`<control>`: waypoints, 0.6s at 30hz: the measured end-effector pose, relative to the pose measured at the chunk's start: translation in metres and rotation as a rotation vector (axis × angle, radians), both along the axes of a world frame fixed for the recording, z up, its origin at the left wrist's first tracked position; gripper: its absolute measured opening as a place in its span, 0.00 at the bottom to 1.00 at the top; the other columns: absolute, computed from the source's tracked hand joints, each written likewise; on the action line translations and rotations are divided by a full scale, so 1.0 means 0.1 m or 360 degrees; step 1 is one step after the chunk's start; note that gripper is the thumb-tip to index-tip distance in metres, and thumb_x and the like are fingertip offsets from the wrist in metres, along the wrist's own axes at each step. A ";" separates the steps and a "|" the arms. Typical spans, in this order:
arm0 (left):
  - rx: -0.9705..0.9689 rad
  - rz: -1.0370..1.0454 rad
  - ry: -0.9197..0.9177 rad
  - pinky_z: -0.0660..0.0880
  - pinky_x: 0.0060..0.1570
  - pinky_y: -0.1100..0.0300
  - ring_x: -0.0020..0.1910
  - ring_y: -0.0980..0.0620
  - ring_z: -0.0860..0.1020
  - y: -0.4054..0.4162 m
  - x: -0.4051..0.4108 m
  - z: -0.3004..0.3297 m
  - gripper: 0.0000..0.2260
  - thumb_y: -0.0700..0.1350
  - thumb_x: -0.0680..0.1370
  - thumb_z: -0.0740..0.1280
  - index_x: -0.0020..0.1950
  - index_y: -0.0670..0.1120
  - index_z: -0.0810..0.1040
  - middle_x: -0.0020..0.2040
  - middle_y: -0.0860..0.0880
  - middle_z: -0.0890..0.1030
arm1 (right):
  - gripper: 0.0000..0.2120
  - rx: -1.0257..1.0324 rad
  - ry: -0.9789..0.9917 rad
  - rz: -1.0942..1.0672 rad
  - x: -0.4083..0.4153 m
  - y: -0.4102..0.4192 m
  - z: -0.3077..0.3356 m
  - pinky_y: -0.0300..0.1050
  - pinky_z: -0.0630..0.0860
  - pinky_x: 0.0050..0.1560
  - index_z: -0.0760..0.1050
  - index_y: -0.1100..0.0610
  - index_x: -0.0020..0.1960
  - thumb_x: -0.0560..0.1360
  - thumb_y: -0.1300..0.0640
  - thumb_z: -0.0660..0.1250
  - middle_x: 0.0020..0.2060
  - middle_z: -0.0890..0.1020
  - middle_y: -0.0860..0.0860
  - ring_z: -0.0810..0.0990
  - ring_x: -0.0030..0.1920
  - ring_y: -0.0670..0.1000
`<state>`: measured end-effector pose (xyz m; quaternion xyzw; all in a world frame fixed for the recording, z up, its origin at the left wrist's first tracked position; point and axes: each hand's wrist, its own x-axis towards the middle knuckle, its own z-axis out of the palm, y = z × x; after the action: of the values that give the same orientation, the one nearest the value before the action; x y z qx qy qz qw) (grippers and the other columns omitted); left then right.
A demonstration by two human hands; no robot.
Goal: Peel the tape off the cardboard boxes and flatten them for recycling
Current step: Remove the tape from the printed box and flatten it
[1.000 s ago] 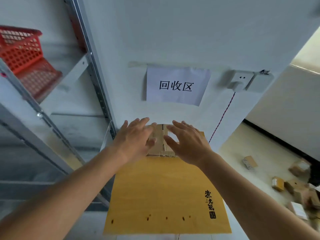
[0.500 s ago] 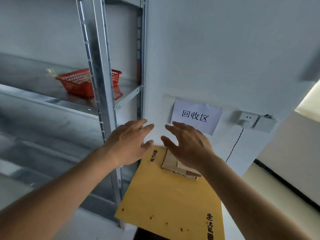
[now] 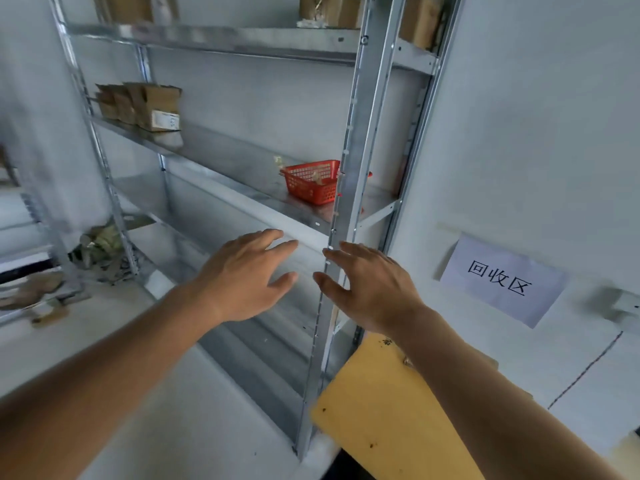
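My left hand [image 3: 242,275] and my right hand [image 3: 367,285] hover side by side in front of a metal shelf rack, fingers spread and holding nothing. Below my right forearm lies a yellow board [image 3: 381,403]; the flattened cardboard that lay on it is hidden by my arm. Several small cardboard boxes [image 3: 145,105] stand on a shelf at the upper left, and more boxes [image 3: 346,10] sit on the top shelf.
A steel upright [image 3: 349,188] of the rack stands just behind my right hand. A red plastic basket [image 3: 311,181] sits on the middle shelf. A paper sign [image 3: 498,278] is taped to the white wall at the right, with a wall socket [image 3: 620,306] beside it.
Both hands have lifted off the flattened cardboard on the yellow board. My view has swung up and left, from the board and sign toward the shelf rack.
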<state>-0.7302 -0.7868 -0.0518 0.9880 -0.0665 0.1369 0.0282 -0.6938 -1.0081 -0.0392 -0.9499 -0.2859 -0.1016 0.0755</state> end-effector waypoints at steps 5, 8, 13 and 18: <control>-0.0013 0.0128 -0.0058 0.63 0.77 0.49 0.80 0.51 0.61 0.92 0.00 0.08 0.28 0.64 0.83 0.54 0.82 0.57 0.59 0.82 0.53 0.60 | 0.31 -0.0004 -0.0012 0.0105 0.18 1.00 0.14 0.54 0.62 0.78 0.63 0.42 0.80 0.81 0.30 0.51 0.81 0.63 0.47 0.60 0.81 0.52; -0.0010 0.0179 -0.0057 0.62 0.77 0.49 0.80 0.50 0.62 1.58 0.12 0.16 0.28 0.64 0.83 0.53 0.82 0.57 0.59 0.82 0.52 0.59 | 0.31 0.0040 -0.0005 0.0141 0.36 1.71 0.18 0.52 0.59 0.78 0.63 0.42 0.80 0.81 0.30 0.51 0.81 0.62 0.46 0.59 0.81 0.51; 0.0036 0.0209 -0.0048 0.59 0.78 0.49 0.80 0.49 0.61 2.57 0.38 0.32 0.28 0.64 0.83 0.52 0.83 0.57 0.58 0.83 0.52 0.58 | 0.31 0.0083 0.0032 0.0168 0.69 2.77 0.25 0.51 0.57 0.79 0.63 0.42 0.80 0.81 0.31 0.51 0.81 0.62 0.46 0.58 0.81 0.51; 0.0044 0.0231 -0.0029 0.58 0.77 0.51 0.80 0.50 0.60 3.36 0.73 0.43 0.28 0.63 0.84 0.53 0.83 0.56 0.58 0.83 0.52 0.58 | 0.30 0.0103 0.0071 0.0200 1.07 3.58 0.31 0.50 0.56 0.79 0.63 0.41 0.80 0.82 0.31 0.51 0.81 0.62 0.45 0.58 0.81 0.50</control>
<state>-0.6570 -0.4511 -0.0093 0.9892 0.0033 0.1467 0.0040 -0.5865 -0.6500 -0.0083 -0.9292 -0.3397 -0.0846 0.1186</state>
